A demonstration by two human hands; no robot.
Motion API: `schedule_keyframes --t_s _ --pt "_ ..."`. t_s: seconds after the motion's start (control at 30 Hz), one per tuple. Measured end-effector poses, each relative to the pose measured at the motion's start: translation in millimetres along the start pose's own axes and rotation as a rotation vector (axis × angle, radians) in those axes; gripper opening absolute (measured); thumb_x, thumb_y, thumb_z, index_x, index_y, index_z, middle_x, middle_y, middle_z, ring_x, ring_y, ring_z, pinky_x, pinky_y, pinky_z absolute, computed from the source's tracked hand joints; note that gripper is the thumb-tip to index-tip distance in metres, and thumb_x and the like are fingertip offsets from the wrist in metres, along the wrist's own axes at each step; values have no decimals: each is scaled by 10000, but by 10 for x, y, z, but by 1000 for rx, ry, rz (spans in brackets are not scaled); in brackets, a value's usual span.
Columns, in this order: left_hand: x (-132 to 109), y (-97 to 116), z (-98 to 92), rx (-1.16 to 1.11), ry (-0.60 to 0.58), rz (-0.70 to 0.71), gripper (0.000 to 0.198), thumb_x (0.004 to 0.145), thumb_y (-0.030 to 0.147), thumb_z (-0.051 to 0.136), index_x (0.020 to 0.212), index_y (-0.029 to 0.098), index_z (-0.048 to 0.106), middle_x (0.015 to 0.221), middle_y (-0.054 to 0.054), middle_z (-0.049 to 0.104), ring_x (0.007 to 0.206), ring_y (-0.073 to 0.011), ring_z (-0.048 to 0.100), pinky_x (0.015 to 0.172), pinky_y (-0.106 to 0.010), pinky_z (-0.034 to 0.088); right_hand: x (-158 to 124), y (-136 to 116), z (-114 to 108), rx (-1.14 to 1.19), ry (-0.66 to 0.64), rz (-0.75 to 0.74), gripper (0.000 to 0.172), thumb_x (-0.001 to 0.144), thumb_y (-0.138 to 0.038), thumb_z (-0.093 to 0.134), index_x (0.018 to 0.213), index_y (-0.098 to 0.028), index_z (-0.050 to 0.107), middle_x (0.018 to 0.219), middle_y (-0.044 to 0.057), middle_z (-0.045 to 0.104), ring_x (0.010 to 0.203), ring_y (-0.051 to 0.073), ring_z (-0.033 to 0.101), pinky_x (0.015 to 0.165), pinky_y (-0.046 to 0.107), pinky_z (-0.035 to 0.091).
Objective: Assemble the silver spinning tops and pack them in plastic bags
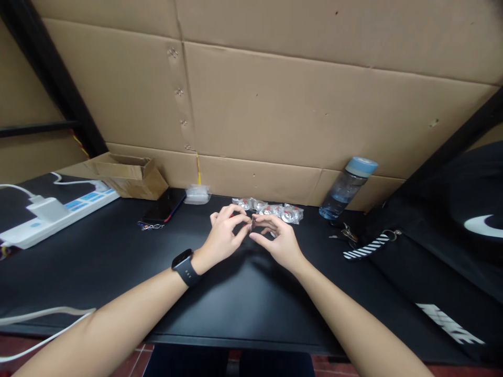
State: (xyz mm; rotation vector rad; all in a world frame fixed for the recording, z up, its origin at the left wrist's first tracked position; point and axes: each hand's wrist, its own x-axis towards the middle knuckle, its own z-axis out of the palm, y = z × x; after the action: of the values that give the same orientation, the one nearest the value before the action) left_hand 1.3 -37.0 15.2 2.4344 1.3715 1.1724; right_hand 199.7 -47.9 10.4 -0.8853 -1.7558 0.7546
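Between my two hands, above the middle of the black table, is a small thin disc-like piece (252, 225), seen nearly edge-on; its exact kind is too small to make out. My left hand (230, 230), with a dark watch (185, 266) on the wrist, pinches it from the left. From the other side, the thumb and fingers of my right hand (277, 235) close on it. A bit of red shows by the left fingers. Just beyond my hands lie several small clear plastic packets (291, 213) with round silvery and red pieces inside.
A cardboard box (135, 175), phone (163, 205) and clear plastic bag (197, 194) lie at back left, with a white power strip (58, 217) further left. At right stand a blue-capped bottle (341, 191), keys (349, 234) and a black bag (432, 272). Cardboard (275, 104) walls the back.
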Motion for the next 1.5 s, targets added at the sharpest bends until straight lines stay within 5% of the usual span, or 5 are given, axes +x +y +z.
schedule_keyframes --t_s 0.33,0.57,0.87,1.2,1.5 --pt "-19 36 -9 110 75 68 177 978 319 576 960 257 741 1223 -74 661 1211 -280 537 954 -459 291 15 36 51 137 0 138 273 853 -440 765 989 -227 663 1192 84 750 1015 235 745 865 365 603" --pt "-13 60 -42 47 52 64 145 972 317 574 989 257 705 1166 -51 676 1164 -253 569 962 -436 297 55 -13 -84 -281 -93 -59 177 1004 -343 550 925 -230 661 1275 97 641 1207 244 617 1002 410 522" --pt "-32 -63 66 26 -297 99 240 920 372 604 1142 292 649 1283 -39 664 1230 -282 528 969 -439 343 49 -38 -234 -571 -204 -164 122 976 -234 562 900 -224 656 1365 107 569 1296 279 529 1112 482 418" --pt "135 -660 123 323 -137 33 224 972 338 572 1118 281 732 1287 -88 640 1236 -315 467 933 -471 337 122 86 -478 -605 -392 -48 196 887 -398 745 970 -228 693 1073 66 699 1021 234 652 939 375 507" --pt "198 -596 136 201 -64 1 191 995 314 573 929 255 742 1168 -50 715 1168 -262 547 912 -437 299 145 302 -798 -724 -359 167 223 824 -196 738 1045 -219 723 954 44 751 863 204 690 812 318 516"
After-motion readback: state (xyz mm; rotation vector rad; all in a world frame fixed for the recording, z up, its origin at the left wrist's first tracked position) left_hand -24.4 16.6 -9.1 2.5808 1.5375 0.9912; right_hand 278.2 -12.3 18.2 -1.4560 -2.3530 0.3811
